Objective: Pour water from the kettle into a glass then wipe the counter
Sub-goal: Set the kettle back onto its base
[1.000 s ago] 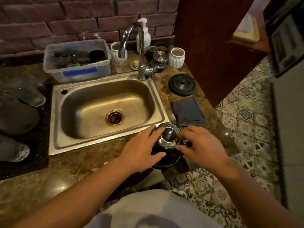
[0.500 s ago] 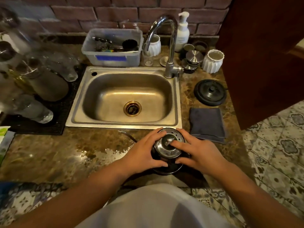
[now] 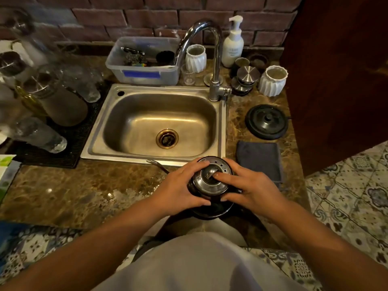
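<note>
A dark kettle with a shiny steel lid [image 3: 211,181] stands on the brown marble counter [image 3: 73,192] just in front of the sink. Its thin spout [image 3: 156,163] points left. My left hand [image 3: 178,190] wraps the kettle's left side. My right hand [image 3: 249,190] holds its right side, with a finger pressed on the lid's knob. A folded dark grey cloth [image 3: 259,159] lies to the right of the kettle. A small clear glass [image 3: 188,75] stands behind the sink by the tap. A patch of spilled water [image 3: 126,194] glistens on the counter left of the kettle.
The steel sink [image 3: 94,148] fills the middle, with its tap [image 3: 214,59] behind. The kettle's black base [image 3: 266,121] sits at right. Upturned glasses [image 3: 42,135] lie on a black mat at left. A plastic tub [image 3: 144,74], white cups and a soap bottle [image 3: 233,43] line the brick wall.
The view has swung left and downward, which brings the glasses on the mat into sight. Both hands stay on the kettle, and my right finger has settled on the lid's knob.
</note>
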